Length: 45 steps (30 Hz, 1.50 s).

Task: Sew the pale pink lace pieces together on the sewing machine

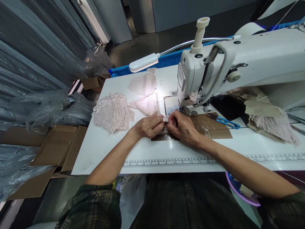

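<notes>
My left hand [147, 126] and my right hand [181, 126] meet on the white sewing table [100, 143], just in front of the needle area. Both hands pinch a small piece of pale pink lace [165, 119] between thumb and fingers. The lace runs back to a larger pink lace piece [147, 103] lying under the lamp's light. A white sewing machine [238, 66] stands right behind my right hand. A brown taped patch [214, 127] lies under my right hand.
A separate pink lace piece [113, 112] lies on the table's left, more lace [274, 124] on beige cloth at the right. Blue snips [226, 121] rest beside the machine. A gooseneck lamp [144, 62] hangs over the work. Cardboard boxes [57, 149] and plastic bags stand left.
</notes>
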Motion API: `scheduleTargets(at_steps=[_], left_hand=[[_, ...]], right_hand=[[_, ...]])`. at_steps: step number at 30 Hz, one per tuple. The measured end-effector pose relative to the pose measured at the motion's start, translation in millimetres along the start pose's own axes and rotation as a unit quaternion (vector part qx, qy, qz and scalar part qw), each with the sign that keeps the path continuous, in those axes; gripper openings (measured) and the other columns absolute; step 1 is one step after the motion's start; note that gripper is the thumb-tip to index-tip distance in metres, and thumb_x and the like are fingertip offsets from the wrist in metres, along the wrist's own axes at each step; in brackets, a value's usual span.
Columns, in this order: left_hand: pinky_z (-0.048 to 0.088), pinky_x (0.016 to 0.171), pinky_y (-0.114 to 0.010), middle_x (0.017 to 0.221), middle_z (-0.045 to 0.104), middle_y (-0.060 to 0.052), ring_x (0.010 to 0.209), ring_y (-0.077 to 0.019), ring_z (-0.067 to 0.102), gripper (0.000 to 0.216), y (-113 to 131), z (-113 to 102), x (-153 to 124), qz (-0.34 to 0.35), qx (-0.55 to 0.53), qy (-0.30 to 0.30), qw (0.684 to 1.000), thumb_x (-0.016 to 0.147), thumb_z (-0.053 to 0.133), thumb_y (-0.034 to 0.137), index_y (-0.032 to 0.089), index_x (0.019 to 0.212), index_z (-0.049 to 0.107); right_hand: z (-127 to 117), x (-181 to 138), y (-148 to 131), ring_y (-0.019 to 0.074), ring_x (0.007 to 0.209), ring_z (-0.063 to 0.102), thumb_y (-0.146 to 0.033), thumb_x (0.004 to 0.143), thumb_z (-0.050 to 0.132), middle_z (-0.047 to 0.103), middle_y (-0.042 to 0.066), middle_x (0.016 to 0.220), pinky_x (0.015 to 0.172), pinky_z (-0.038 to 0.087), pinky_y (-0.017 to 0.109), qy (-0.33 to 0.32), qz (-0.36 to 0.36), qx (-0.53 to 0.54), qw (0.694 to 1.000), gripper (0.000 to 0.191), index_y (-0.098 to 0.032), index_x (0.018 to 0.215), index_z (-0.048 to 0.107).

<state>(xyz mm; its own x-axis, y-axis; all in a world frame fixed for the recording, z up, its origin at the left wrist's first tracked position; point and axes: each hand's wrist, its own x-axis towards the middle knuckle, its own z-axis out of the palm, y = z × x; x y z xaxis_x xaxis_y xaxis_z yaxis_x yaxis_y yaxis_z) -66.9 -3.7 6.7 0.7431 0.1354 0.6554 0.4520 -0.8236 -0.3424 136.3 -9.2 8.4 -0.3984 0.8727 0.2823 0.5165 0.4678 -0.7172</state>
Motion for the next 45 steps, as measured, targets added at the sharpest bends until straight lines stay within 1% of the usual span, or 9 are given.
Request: scheduleTargets(at_steps=[8, 15, 21, 24, 28, 34, 38, 42, 45], left_hand=[[0.064, 0.077, -0.026, 0.092, 0.072, -0.008, 0.086, -0.0170, 0.073, 0.015, -3, 1, -5, -0.005, 0.002, -0.008, 1.000, 0.096, 0.047, 0.014, 0.014, 0.106, 0.058], [0.065, 0.070, -0.027, 0.092, 0.073, -0.008, 0.082, -0.0181, 0.073, 0.018, -7, 2, -12, -0.013, 0.000, -0.032, 0.999, 0.093, 0.049, 0.012, 0.018, 0.102, 0.064], [0.065, 0.073, -0.031, 0.096, 0.073, -0.009, 0.086, -0.0200, 0.073, 0.020, -8, 3, -16, -0.079, -0.082, -0.063, 0.992, 0.093, 0.050, 0.014, 0.020, 0.102, 0.066], [0.065, 0.077, -0.032, 0.097, 0.072, -0.009, 0.089, -0.0201, 0.073, 0.020, -7, 3, -18, -0.134, -0.148, -0.079, 0.977, 0.093, 0.050, 0.017, 0.021, 0.102, 0.067], [0.064, 0.080, -0.034, 0.098, 0.072, -0.009, 0.090, -0.0203, 0.072, 0.018, -7, 3, -19, -0.164, -0.181, -0.089, 0.966, 0.093, 0.051, 0.018, 0.021, 0.102, 0.066], [0.065, 0.075, -0.033, 0.100, 0.072, -0.009, 0.091, -0.0210, 0.072, 0.019, -9, 3, -17, -0.104, -0.111, -0.052, 0.987, 0.092, 0.053, 0.014, 0.021, 0.105, 0.066], [0.064, 0.069, -0.028, 0.097, 0.072, -0.008, 0.088, -0.0186, 0.071, 0.017, -8, 3, -14, -0.065, -0.037, -0.035, 0.997, 0.092, 0.055, 0.013, 0.020, 0.105, 0.064], [0.058, 0.059, -0.023, 0.090, 0.069, -0.008, 0.075, -0.0142, 0.068, 0.018, -4, 5, -5, -0.145, -0.071, -0.015, 0.987, 0.092, 0.060, 0.016, 0.017, 0.109, 0.061], [0.051, 0.053, -0.021, 0.083, 0.065, -0.005, 0.065, -0.0104, 0.062, 0.015, 3, 7, 8, -0.236, -0.159, 0.004, 0.959, 0.091, 0.064, 0.023, 0.016, 0.104, 0.064]], right_hand=[[0, 0, 0, 0.0119, 0.055, 0.040, -0.024, 0.080, 0.049, 0.047, -0.003, 0.064, 0.056, 0.032, 0.026, 0.004, 0.007, 0.092, 0.996, 0.006, -0.022, 0.080, 0.043], [-3, 3, 2, 0.0095, 0.049, 0.035, -0.031, 0.083, 0.050, 0.039, -0.007, 0.056, 0.049, 0.028, 0.024, 0.019, 0.063, 0.191, 0.979, 0.013, -0.022, 0.076, 0.046], [-6, 2, 4, 0.0097, 0.049, 0.039, -0.027, 0.082, 0.053, 0.042, -0.007, 0.057, 0.052, 0.034, 0.025, 0.039, -0.004, 0.140, 0.989, 0.010, -0.019, 0.087, 0.051], [-5, -2, 6, 0.0110, 0.057, 0.046, -0.022, 0.082, 0.057, 0.056, 0.000, 0.077, 0.057, 0.037, 0.026, 0.037, -0.073, 0.050, 0.995, 0.020, -0.018, 0.101, 0.054], [-2, -3, 8, 0.0179, 0.081, 0.057, -0.023, 0.093, 0.049, 0.061, 0.006, 0.095, 0.066, 0.040, 0.029, 0.023, -0.108, 0.008, 0.994, 0.011, -0.020, 0.098, 0.058], [-2, 1, 9, 0.0174, 0.063, 0.052, -0.026, 0.093, 0.046, 0.058, 0.001, 0.072, 0.064, 0.040, 0.031, 0.020, -0.009, 0.073, 0.997, 0.008, -0.021, 0.090, 0.050], [-2, 1, 6, 0.0180, 0.067, 0.052, -0.026, 0.093, 0.042, 0.054, 0.001, 0.073, 0.067, 0.041, 0.032, 0.015, 0.011, 0.109, 0.994, 0.009, -0.022, 0.087, 0.046], [1, -1, 3, 0.0185, 0.076, 0.051, -0.022, 0.090, 0.040, 0.051, 0.003, 0.081, 0.070, 0.042, 0.032, 0.057, -0.024, 0.103, 0.993, 0.009, -0.023, 0.082, 0.043], [3, -3, 0, 0.0193, 0.080, 0.051, -0.018, 0.088, 0.040, 0.052, 0.005, 0.086, 0.072, 0.043, 0.033, 0.081, -0.067, 0.097, 0.990, 0.008, -0.023, 0.083, 0.044]])
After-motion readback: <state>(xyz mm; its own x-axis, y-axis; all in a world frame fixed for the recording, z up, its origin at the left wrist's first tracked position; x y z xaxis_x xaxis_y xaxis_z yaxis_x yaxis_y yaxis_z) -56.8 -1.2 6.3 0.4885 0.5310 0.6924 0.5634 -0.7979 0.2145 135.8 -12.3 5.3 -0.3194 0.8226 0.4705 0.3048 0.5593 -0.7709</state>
